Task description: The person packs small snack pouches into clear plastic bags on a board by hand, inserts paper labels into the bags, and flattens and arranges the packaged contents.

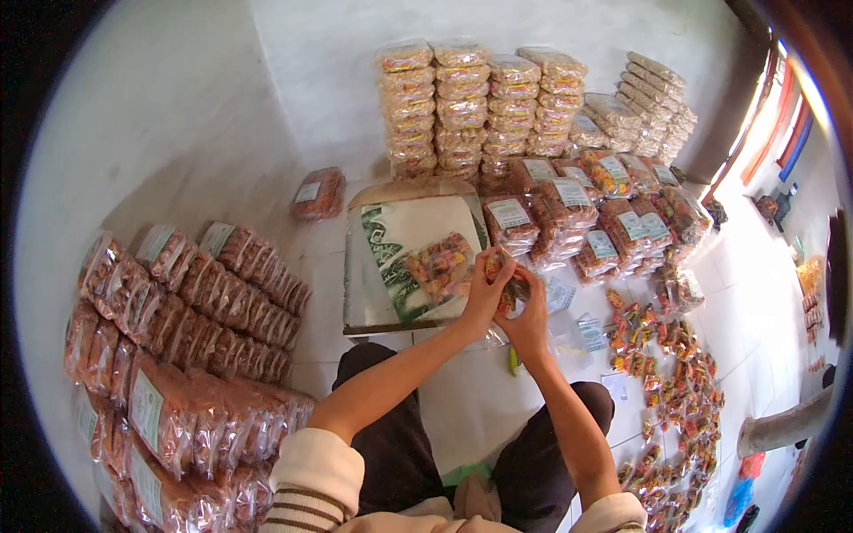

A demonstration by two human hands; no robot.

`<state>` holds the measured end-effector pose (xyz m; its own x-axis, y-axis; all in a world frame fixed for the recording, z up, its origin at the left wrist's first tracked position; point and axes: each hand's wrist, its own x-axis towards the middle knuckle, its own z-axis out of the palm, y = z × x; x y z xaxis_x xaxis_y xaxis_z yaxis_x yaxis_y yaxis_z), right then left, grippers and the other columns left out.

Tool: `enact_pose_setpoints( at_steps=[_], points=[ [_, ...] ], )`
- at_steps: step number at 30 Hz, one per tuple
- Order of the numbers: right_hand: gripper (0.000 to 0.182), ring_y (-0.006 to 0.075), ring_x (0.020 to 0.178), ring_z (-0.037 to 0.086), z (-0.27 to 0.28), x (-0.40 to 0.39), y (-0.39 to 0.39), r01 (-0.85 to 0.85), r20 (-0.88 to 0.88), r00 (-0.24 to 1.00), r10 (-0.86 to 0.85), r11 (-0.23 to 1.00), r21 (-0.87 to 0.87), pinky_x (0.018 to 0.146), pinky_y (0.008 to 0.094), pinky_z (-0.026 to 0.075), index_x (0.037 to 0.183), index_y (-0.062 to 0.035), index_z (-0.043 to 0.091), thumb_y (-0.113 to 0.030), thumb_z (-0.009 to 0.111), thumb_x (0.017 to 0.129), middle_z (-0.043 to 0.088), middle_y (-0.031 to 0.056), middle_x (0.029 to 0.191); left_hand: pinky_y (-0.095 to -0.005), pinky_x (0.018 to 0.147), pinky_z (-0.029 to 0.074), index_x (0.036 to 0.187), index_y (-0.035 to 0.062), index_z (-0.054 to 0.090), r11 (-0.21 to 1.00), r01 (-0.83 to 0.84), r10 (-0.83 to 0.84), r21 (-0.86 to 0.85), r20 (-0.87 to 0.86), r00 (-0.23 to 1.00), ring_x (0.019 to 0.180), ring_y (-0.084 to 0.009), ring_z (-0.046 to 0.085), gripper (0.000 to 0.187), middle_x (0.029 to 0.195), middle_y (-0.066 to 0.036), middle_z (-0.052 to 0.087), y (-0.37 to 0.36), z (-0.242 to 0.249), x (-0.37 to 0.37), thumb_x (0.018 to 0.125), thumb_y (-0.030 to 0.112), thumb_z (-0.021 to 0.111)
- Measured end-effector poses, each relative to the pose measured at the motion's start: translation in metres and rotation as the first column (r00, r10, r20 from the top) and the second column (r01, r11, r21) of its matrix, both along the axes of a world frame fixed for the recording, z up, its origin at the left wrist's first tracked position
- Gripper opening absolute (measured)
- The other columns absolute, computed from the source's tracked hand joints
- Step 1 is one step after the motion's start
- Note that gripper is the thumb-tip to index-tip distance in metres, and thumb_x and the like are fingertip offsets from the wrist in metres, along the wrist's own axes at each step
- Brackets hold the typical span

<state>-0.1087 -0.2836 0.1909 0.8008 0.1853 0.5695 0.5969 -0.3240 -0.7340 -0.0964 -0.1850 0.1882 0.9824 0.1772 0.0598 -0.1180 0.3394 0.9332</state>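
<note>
The left hand [482, 293] and right hand [528, 313] grip a packet [507, 304] between them, partly hiding it, by the tray [355, 298]. A bag [439, 266] lies on the tray; more packets [684, 382] cover the floor [751, 311] at right.

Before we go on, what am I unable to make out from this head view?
All in the head view:
- The held item: partly covered by the left hand and right hand.
- The print on the pack labels: too small to read.
- The floor pile of small wrapped pieces: cut off by the bottom edge.
</note>
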Motion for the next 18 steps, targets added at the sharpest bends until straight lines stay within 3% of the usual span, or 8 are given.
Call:
enact_pose_setpoints(
  at_steps=[3, 6, 9, 11, 13, 15, 16, 18],
  points=[
    [0.066, 0.0285, 0.103, 0.046, -0.007, -0.001, -0.006, 0.016, -0.038, 0.999, -0.015, 1.000, 0.011, 0.088, 0.0353, 0.038, 0.112, -0.0023, 0.043, -0.004, 0.074, 0.054, 0.048, 0.0135, 0.110, -0.0199, 0.066, 0.042, 0.122, 0.0138, 0.031, 0.992, 0.014, -0.003, -0.123, 0.089, 0.996, 0.082, -0.0072, 0.048, 0.047, 0.099, -0.002, 0.047, -0.004, -0.012, -0.006, 0.086, 0.036, 0.052],
    [0.063, 0.0260, 0.100, 0.049, -0.008, -0.009, -0.005, 0.029, -0.087, 0.996, -0.021, 0.995, 0.091, 0.087, 0.0338, 0.039, 0.112, -0.0016, 0.043, -0.003, 0.073, 0.057, 0.050, 0.0133, 0.107, -0.0232, 0.071, 0.042, 0.122, 0.0131, 0.031, 0.978, 0.121, -0.127, -0.172, -0.022, 0.992, 0.088, -0.0097, 0.046, 0.049, 0.100, -0.004, 0.045, 0.006, 0.017, -0.029, 0.087, 0.042, 0.048],
    [0.057, 0.0215, 0.095, 0.050, -0.013, -0.013, -0.006, 0.082, -0.098, 0.993, -0.067, 0.984, 0.161, 0.084, 0.0308, 0.039, 0.111, -0.0008, 0.043, -0.002, 0.070, 0.061, 0.052, 0.0119, 0.102, -0.0263, 0.076, 0.040, 0.122, 0.0102, 0.032, 0.969, 0.245, -0.243, 0.016, -0.085, 0.966, 0.091, -0.0130, 0.043, 0.052, 0.099, -0.006, 0.042, 0.018, 0.011, -0.025, 0.087, 0.045, 0.046],
    [0.051, 0.0198, 0.092, 0.050, -0.014, -0.015, -0.011, 0.236, -0.125, 0.970, -0.209, 0.932, 0.276, 0.081, 0.0289, 0.040, 0.108, -0.0004, 0.043, -0.002, 0.069, 0.063, 0.051, 0.0094, 0.099, -0.0280, 0.078, 0.038, 0.118, 0.0073, 0.035, 0.945, -0.005, -0.036, 0.327, 0.121, 0.992, 0.086, -0.0151, 0.044, 0.050, 0.095, -0.008, 0.043, 0.027, -0.029, -0.003, 0.086, 0.044, 0.048],
    [0.048, 0.0172, 0.089, 0.050, -0.029, -0.018, -0.024, 0.325, -0.136, 0.945, -0.297, 0.899, 0.295, 0.079, 0.0271, 0.040, 0.106, 0.0000, 0.042, -0.004, 0.069, 0.066, 0.050, 0.0082, 0.097, -0.0330, 0.079, 0.037, 0.111, 0.0060, 0.039, 0.905, -0.144, 0.090, 0.399, 0.151, 0.984, 0.087, -0.0202, 0.043, 0.048, 0.095, -0.011, 0.042, 0.033, -0.068, 0.001, 0.081, 0.038, 0.058],
    [0.047, 0.0166, 0.089, 0.048, -0.041, -0.026, -0.034, 0.559, -0.445, 0.823, -0.353, 0.642, 0.525, 0.080, 0.0276, 0.040, 0.107, -0.0002, 0.040, -0.005, 0.068, 0.069, 0.048, 0.0082, 0.099, -0.0400, 0.082, 0.033, 0.103, 0.0073, 0.041, 0.512, -0.365, 0.343, 0.778, 0.204, 0.917, 0.094, -0.0268, 0.040, 0.046, 0.099, -0.012, 0.040, 0.027, -0.087, -0.022, 0.072, 0.028, 0.068],
    [0.050, 0.0156, 0.090, 0.046, -0.067, -0.026, -0.041, 0.521, -0.433, 0.851, -0.296, 0.576, 0.630, 0.080, 0.0280, 0.039, 0.109, -0.0001, 0.039, -0.007, 0.070, 0.070, 0.045, 0.0079, 0.101, -0.0400, 0.082, 0.033, 0.103, 0.0073, 0.041, 0.511, -0.358, 0.337, 0.781, 0.201, 0.920, 0.094, -0.0268, 0.040, 0.046, 0.099, -0.012, 0.040, 0.016, -0.092, -0.038, 0.072, 0.028, 0.068],
    [0.050, 0.0152, 0.090, 0.046, -0.105, -0.044, -0.046, 0.612, -0.515, 0.787, -0.341, 0.545, 0.574, 0.080, 0.0279, 0.039, 0.108, -0.0002, 0.039, -0.009, 0.070, 0.071, 0.045, 0.0075, 0.101, -0.0446, 0.083, 0.029, 0.099, 0.0084, 0.043, 0.326, -0.223, 0.396, 0.919, 0.081, 0.915, 0.098, -0.0309, 0.036, 0.045, 0.102, -0.012, 0.037, -0.014, -0.097, -0.072, 0.066, 0.023, 0.070]
  ],
)
